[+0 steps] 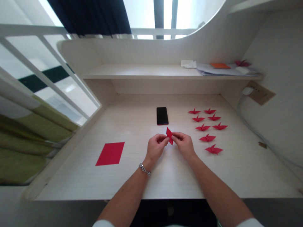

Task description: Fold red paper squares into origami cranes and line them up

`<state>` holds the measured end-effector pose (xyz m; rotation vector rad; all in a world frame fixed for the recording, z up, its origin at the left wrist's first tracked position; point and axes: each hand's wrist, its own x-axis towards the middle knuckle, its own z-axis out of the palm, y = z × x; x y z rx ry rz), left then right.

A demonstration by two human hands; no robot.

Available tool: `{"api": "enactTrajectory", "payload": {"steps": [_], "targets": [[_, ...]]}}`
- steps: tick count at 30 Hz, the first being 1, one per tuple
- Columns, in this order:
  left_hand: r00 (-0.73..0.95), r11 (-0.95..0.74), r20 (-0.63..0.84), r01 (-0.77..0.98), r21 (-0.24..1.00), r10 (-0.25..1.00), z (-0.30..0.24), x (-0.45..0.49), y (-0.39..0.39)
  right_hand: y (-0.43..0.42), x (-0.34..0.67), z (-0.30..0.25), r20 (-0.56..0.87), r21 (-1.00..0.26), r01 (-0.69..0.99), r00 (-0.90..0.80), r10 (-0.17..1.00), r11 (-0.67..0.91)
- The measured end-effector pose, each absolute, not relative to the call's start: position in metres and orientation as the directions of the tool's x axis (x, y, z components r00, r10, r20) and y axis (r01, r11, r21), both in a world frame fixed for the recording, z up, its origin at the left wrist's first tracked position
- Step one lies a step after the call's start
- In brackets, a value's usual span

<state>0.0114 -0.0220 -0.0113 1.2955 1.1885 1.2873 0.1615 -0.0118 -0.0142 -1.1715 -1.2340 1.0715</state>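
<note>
Between my two hands is a small folded red paper [169, 133], diamond-shaped and pointed at top and bottom. My left hand [157, 145] pinches its left edge with thumb and fingers. On the other side, my right hand [184, 143] pinches the right edge the same way. Both hands are just above the desk [142, 176], in front of a black phone [162, 116]. To the right stand several finished red paper cranes [207, 138], set out in two columns. A flat red paper sheet [110, 154] lies to the left.
Above the desk's back runs a shelf [142, 71] with a white tissue [188, 64], papers [205, 70], an orange sheet [220, 66] and a dark pink crane [242, 63]. A grey cable [251, 124] hangs from a wall socket [261, 93] at right. White railings [61, 66] stand at left.
</note>
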Motion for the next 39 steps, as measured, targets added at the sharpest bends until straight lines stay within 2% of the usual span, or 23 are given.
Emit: {"api": "enactTrajectory", "payload": {"steps": [8,20,29,39], "targets": [[-0.044,-0.171,0.178,0.137,0.976,0.983,-0.011,0.01,-0.024,-0.017,0.159,-0.009,0.181,-0.972,0.168,0.096,0.979,0.164],[-0.028,-0.206,0.215,0.19,0.96,0.976,-0.005,0.011,-0.027,-0.018,0.158,-0.006,0.175,-0.961,0.231,0.093,0.98,0.15],[-0.033,-0.221,0.234,0.226,0.949,0.972,-0.004,0.012,-0.028,-0.022,0.155,-0.005,0.242,-0.91,0.368,0.103,0.965,0.189],[-0.02,-0.237,0.251,0.264,0.935,0.968,-0.003,0.012,-0.031,-0.025,0.153,-0.001,0.263,-0.909,0.357,0.092,0.96,0.215]]}}
